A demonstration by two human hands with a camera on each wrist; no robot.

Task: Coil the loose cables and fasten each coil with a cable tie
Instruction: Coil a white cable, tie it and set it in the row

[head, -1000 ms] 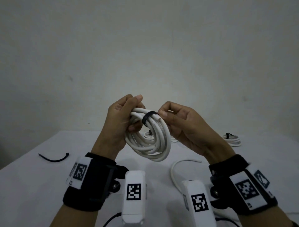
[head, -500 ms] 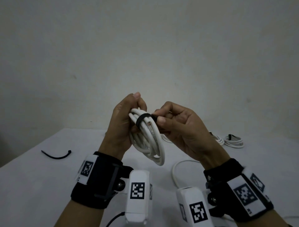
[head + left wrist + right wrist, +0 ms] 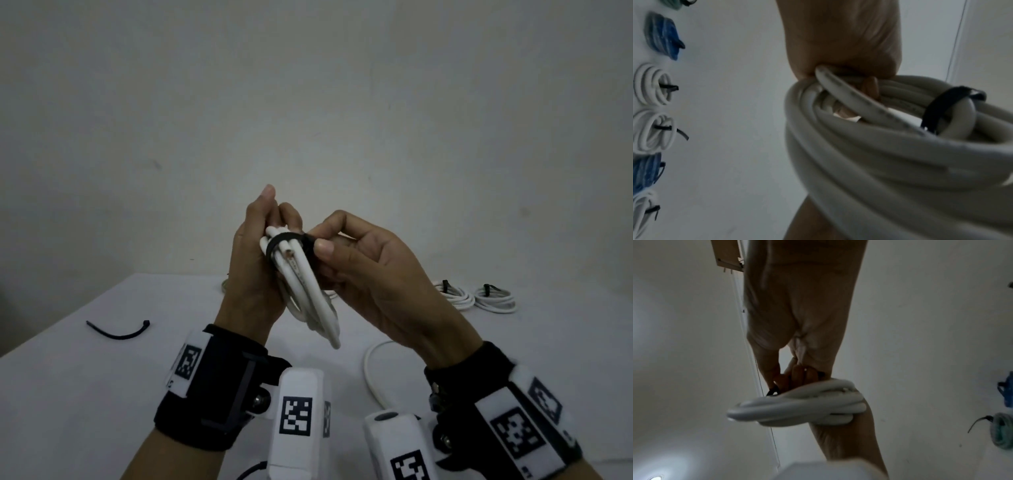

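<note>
With my left hand (image 3: 255, 263) gripping the white cable coil (image 3: 308, 294) raised between both hands, I'd pull the black tie (image 3: 286, 241), pinched by my right hand (image 3: 363, 270), snug and straight.

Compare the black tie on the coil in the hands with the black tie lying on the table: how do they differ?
The looped tie circles the white cable coil, pinched by the right hand; the spare tie lies open, a shallow curve, alone on the table. One is held in the air, the other untouched. Both are thin and black.
</note>
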